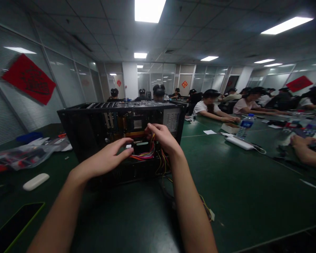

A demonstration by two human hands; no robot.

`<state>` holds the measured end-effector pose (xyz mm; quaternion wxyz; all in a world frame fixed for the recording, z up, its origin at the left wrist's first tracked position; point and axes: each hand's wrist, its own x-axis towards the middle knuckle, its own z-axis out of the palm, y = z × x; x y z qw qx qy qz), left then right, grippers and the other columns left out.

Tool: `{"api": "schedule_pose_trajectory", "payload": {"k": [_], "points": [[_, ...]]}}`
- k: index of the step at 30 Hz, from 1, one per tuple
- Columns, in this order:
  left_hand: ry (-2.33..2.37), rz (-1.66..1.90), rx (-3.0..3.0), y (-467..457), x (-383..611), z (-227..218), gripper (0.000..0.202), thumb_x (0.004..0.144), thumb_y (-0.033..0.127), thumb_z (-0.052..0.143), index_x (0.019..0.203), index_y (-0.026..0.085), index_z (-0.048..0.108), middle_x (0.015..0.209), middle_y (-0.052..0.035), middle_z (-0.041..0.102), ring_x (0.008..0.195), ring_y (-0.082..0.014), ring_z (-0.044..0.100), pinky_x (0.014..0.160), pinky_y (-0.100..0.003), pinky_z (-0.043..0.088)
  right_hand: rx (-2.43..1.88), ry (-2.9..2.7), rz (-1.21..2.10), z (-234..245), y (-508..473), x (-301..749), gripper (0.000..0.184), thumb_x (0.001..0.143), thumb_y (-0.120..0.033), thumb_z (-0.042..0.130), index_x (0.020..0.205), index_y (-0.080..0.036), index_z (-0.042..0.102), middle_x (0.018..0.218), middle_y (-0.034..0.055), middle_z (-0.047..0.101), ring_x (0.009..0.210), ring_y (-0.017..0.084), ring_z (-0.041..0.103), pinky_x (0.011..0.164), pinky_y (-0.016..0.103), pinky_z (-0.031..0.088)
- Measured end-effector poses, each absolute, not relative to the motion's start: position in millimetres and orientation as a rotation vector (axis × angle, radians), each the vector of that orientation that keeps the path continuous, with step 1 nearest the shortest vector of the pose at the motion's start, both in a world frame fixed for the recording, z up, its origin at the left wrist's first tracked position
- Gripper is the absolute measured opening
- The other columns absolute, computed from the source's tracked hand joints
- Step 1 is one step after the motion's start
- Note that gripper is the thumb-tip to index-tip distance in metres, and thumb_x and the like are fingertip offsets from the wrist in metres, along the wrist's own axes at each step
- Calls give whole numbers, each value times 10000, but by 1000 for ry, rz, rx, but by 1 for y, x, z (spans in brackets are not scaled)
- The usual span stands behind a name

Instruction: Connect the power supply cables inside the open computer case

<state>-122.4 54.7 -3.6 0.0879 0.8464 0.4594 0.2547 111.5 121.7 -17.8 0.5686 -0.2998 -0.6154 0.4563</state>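
Note:
A black computer case [81, 138] lies in front of me with its side open, showing a motherboard, card slots and a power supply [171, 119]. My left hand [105, 158] is closed at the case's lower middle, with a white cable connector [129, 146] between thumb and fingers. From it, orange, pink and grey wires [144, 155] run right inside the case. My right hand [164, 137] reaches in beside the power supply, fingers curled around a bundle of coloured cables [152, 140]; its fingertips are partly hidden. More yellow and black wires hang out below it.
A loose cable end with a white plug [212, 215] lies right of my forearm. On the left are a white oval case [36, 182], a phone [15, 226] and a plastic bag [18, 158]. A power strip [239, 143], a water bottle [245, 125] and other people are to the right.

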Motion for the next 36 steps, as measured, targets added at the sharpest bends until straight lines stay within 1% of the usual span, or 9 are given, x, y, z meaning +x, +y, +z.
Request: {"api": "schedule_pose_trajectory", "payload": {"k": [4,8,12,15,19,22,27,31,36], "points": [[1153,659,2669,36,-115,20,487,933,601,532,1286,293,665,1273,-20,715,1138,-257,687,993,-364,553,-616,-1291,1272,-11,113,108,494,704,-622,774,850,-176,618,877,13,635,640,100,590,601,243,485],[1000,835,2712,27,-101,20,440,941,514,584,1305,274,648,1269,-30,710,1123,-247,683,1012,-364,537,-614,-1332,1250,-5,100,101,449,759,-608,734,909,-210,591,791,-11,599,639,118,578,539,229,438],[937,952,2667,29,-89,17,353,931,434,633,1228,247,666,1222,-34,719,1073,-230,686,973,-341,543,-686,-1662,1079,-2,88,104,418,822,-594,679,807,-187,585,714,-18,562,629,114,510,550,233,417],[928,1072,2594,32,-84,17,229,940,386,615,1065,211,693,1085,-39,742,957,-214,696,873,-315,556,-708,-1911,929,-2,83,109,367,880,-510,624,733,-174,600,734,-4,581,699,131,505,643,257,454],[932,1083,2616,34,-78,16,168,941,336,607,947,190,690,918,-21,734,817,-184,673,729,-272,514,-675,-2170,751,-2,77,112,290,912,-415,565,796,-180,688,839,20,662,840,176,563,834,328,496],[917,1101,2588,32,-75,15,147,935,299,607,908,185,694,864,-13,726,768,-169,661,674,-258,480,-703,-2251,610,-4,71,112,284,933,-380,532,831,-190,717,890,33,699,921,206,587,905,362,490],[882,1144,2526,27,-71,17,149,929,278,618,850,177,694,810,-3,720,724,-152,643,661,-248,471,-920,-2168,472,-5,56,116,154,900,-281,598,910,-218,738,884,39,728,843,206,607,812,336,503],[831,1154,2524,25,-71,17,131,923,254,638,839,170,693,795,4,714,707,-137,629,648,-239,452,-937,-2107,423,4,41,125,117,879,-273,643,878,-223,749,770,37,706,773,208,610,714,314,490],[819,1160,2506,24,-72,18,130,929,244,645,839,164,696,770,18,699,687,-120,619,609,-221,427,-954,-2085,464,20,25,132,201,901,-320,618,826,-180,741,739,24,690,710,173,595,599,262,466]]}}
